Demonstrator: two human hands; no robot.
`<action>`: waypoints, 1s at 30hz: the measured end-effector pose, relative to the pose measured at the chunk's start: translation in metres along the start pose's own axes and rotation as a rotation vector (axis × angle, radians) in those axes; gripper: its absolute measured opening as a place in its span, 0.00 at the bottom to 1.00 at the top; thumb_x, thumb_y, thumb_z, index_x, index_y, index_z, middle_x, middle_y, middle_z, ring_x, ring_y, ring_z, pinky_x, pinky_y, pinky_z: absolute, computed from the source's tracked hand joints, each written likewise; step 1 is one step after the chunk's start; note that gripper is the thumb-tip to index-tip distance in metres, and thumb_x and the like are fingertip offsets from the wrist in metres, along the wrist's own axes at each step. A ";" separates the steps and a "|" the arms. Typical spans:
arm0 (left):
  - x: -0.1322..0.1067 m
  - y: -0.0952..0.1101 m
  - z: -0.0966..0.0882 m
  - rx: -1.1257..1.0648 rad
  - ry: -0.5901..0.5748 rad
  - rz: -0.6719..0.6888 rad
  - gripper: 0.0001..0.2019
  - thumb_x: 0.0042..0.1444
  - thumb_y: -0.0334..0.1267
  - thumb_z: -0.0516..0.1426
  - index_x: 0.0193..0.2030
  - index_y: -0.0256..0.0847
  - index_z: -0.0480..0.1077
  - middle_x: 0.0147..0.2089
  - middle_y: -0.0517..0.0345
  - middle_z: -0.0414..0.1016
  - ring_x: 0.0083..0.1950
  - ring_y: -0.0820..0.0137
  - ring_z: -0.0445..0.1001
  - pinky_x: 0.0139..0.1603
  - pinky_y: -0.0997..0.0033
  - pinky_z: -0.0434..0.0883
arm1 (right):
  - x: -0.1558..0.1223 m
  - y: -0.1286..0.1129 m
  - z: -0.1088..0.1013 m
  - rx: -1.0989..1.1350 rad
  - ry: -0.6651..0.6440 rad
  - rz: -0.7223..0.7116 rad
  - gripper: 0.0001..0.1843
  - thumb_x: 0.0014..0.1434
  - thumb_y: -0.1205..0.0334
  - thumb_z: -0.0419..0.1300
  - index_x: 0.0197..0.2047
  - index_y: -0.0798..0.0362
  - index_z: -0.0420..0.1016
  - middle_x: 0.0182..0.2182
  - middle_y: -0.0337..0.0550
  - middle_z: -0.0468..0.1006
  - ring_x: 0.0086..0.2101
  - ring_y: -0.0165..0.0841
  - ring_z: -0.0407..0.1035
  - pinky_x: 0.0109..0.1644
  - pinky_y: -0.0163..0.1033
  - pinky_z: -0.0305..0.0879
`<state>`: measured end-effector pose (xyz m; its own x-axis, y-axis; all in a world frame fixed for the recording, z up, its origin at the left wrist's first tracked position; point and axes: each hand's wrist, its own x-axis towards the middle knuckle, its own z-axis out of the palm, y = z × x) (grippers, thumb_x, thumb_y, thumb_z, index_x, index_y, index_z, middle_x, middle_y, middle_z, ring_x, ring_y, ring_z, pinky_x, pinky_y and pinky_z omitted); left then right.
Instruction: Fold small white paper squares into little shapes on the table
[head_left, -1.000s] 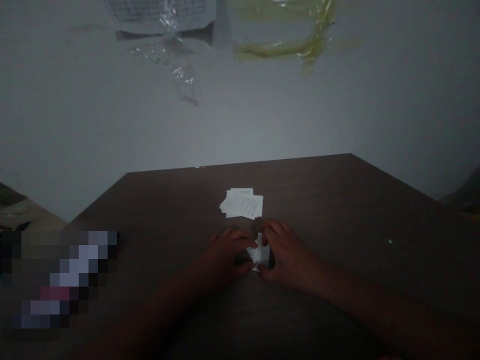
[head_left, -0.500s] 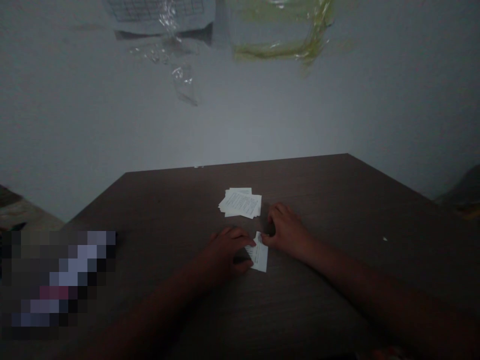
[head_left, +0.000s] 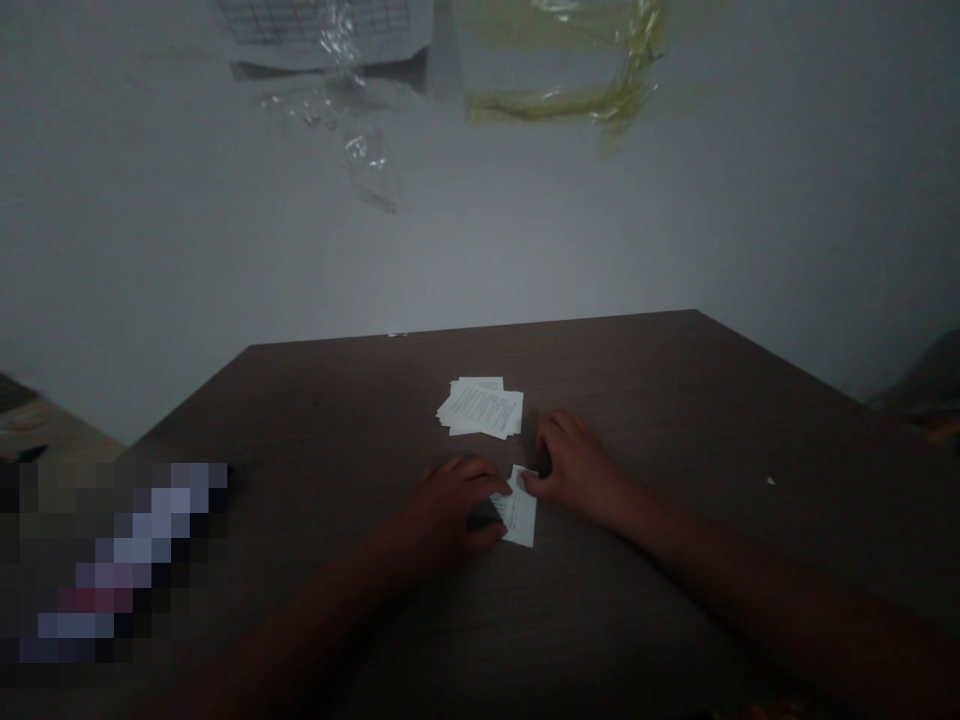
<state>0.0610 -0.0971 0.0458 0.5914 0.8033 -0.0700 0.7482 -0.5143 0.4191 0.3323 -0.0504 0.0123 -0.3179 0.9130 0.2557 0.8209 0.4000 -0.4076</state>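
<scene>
A small white slip of printed paper (head_left: 523,517) lies on the brown table (head_left: 337,420), partly folded over. My left hand (head_left: 457,505) holds its left side, with the forefinger at the upper part and the thumb lower down; a dark gap shows between them. At the slip's upper right, the thumb of my right hand (head_left: 574,460) presses on the paper while the other fingers curl above the tabletop. Just beyond both hands sits a loose pile of printed paper slips (head_left: 481,408), their edges fanned unevenly.
A tiny white scrap (head_left: 770,481) lies on the right of the table. A pixelated patch (head_left: 135,560) hides whatever is at the left edge. The pale wall (head_left: 480,230) stands behind the table, bearing taped sheets and yellow tape (head_left: 540,105).
Almost nothing differs. Both hands keep their places on the slip, and the right thumb has shifted very slightly on the paper.
</scene>
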 end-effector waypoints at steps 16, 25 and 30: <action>0.002 -0.004 0.000 0.001 -0.020 -0.028 0.24 0.76 0.36 0.73 0.75 0.51 0.88 0.79 0.46 0.89 0.83 0.41 0.83 0.86 0.29 0.78 | 0.002 0.000 0.000 -0.018 -0.008 0.016 0.18 0.63 0.59 0.84 0.45 0.46 0.80 0.52 0.51 0.83 0.55 0.55 0.79 0.53 0.52 0.74; -0.001 -0.001 -0.002 0.005 -0.001 -0.038 0.24 0.74 0.34 0.74 0.74 0.52 0.89 0.78 0.48 0.90 0.82 0.42 0.85 0.86 0.35 0.79 | 0.006 -0.001 -0.003 -0.003 0.019 0.049 0.18 0.63 0.59 0.83 0.45 0.46 0.78 0.54 0.53 0.84 0.56 0.56 0.80 0.54 0.54 0.74; 0.000 -0.004 0.003 -0.001 0.023 -0.020 0.22 0.74 0.36 0.75 0.72 0.52 0.89 0.75 0.49 0.91 0.80 0.43 0.86 0.85 0.32 0.79 | -0.021 -0.017 -0.005 0.047 -0.058 -0.074 0.19 0.62 0.58 0.83 0.49 0.46 0.81 0.60 0.57 0.85 0.62 0.62 0.81 0.63 0.65 0.80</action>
<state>0.0587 -0.0960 0.0418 0.5693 0.8201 -0.0578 0.7595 -0.4977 0.4189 0.3277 -0.0771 0.0179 -0.4048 0.8835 0.2358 0.7716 0.4684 -0.4304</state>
